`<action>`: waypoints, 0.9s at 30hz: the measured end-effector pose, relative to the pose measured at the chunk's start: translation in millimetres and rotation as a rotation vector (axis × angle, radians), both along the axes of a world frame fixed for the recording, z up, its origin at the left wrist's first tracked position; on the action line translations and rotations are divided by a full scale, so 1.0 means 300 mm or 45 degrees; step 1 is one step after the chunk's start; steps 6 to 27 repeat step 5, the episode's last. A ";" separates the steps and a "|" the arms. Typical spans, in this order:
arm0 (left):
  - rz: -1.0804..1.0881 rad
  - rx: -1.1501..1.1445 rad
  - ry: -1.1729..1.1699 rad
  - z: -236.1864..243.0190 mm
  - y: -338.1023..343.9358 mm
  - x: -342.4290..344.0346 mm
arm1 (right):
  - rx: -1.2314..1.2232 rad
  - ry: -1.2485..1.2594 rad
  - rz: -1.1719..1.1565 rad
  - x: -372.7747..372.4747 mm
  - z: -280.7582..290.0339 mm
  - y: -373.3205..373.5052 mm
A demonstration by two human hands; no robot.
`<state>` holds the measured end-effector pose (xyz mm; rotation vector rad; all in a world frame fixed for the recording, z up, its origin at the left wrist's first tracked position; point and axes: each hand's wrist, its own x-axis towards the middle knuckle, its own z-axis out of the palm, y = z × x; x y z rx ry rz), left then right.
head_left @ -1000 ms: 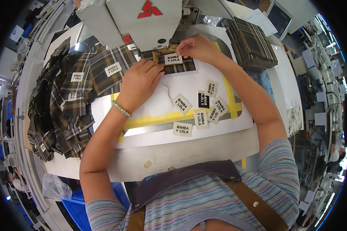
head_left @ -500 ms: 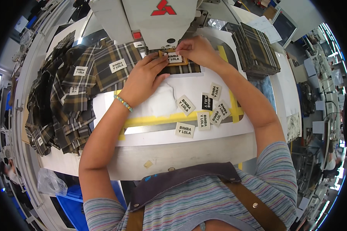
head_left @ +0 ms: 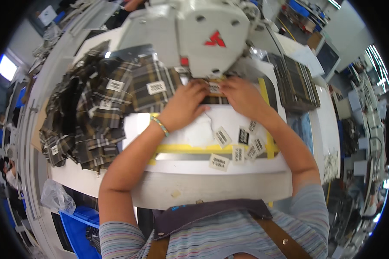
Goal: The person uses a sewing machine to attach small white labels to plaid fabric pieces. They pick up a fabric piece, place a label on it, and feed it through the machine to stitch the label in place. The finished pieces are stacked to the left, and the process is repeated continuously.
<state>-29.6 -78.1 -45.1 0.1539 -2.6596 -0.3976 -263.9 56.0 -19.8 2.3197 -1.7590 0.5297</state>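
A small white label (head_left: 214, 87) with dark print lies in a tan frame beneath the head of a white sewing machine (head_left: 214, 43), over dark plaid fabric (head_left: 218, 100). My left hand (head_left: 186, 105) rests at the frame's left side, fingers stretched forward and thumb apart, holding nothing. From the right, my right hand (head_left: 242, 97) has its bent fingers closed at the label's right edge; blur hides the exact fingertip contact. Nearer to me, several loose labels (head_left: 219, 162) are scattered on the white work surface, one of them black (head_left: 243, 136).
Plaid pieces with white labels (head_left: 156, 87) heap up on the left. A stack of folded plaid pieces (head_left: 296, 82) stands at the right. Yellow tape (head_left: 190, 149) borders the work surface. A blue bin (head_left: 75, 233) and a clear plastic bag (head_left: 56, 196) are at lower left.
The view has shifted, so the scene sits lower and further right. My right hand has come down closer around the label's right edge. The left hand stays beside the frame.
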 end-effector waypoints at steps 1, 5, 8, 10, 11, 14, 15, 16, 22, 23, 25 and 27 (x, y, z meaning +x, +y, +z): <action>-0.038 -0.038 0.018 -0.001 -0.007 -0.012 | -0.043 0.051 0.018 -0.002 0.004 0.009; 0.010 -0.107 -0.081 0.047 -0.072 -0.003 | -0.012 0.090 0.003 -0.036 -0.009 -0.109; 0.010 -0.107 -0.081 0.047 -0.072 -0.003 | -0.012 0.090 0.003 -0.036 -0.009 -0.109; 0.010 -0.107 -0.081 0.047 -0.072 -0.003 | -0.012 0.090 0.003 -0.036 -0.009 -0.109; 0.010 -0.107 -0.081 0.047 -0.072 -0.003 | -0.012 0.090 0.003 -0.036 -0.009 -0.109; 0.010 -0.107 -0.081 0.047 -0.072 -0.003 | -0.012 0.090 0.003 -0.036 -0.009 -0.109; 0.010 -0.107 -0.081 0.047 -0.072 -0.003 | -0.012 0.090 0.003 -0.036 -0.009 -0.109; 0.010 -0.107 -0.081 0.047 -0.072 -0.003 | -0.012 0.090 0.003 -0.036 -0.009 -0.109; 0.010 -0.107 -0.081 0.047 -0.072 -0.003 | -0.012 0.090 0.003 -0.036 -0.009 -0.109; 0.010 -0.107 -0.081 0.047 -0.072 -0.003 | -0.012 0.090 0.003 -0.036 -0.009 -0.109; 0.010 -0.107 -0.081 0.047 -0.072 -0.003 | -0.012 0.090 0.003 -0.036 -0.009 -0.109; 0.010 -0.107 -0.081 0.047 -0.072 -0.003 | -0.012 0.090 0.003 -0.036 -0.009 -0.109</action>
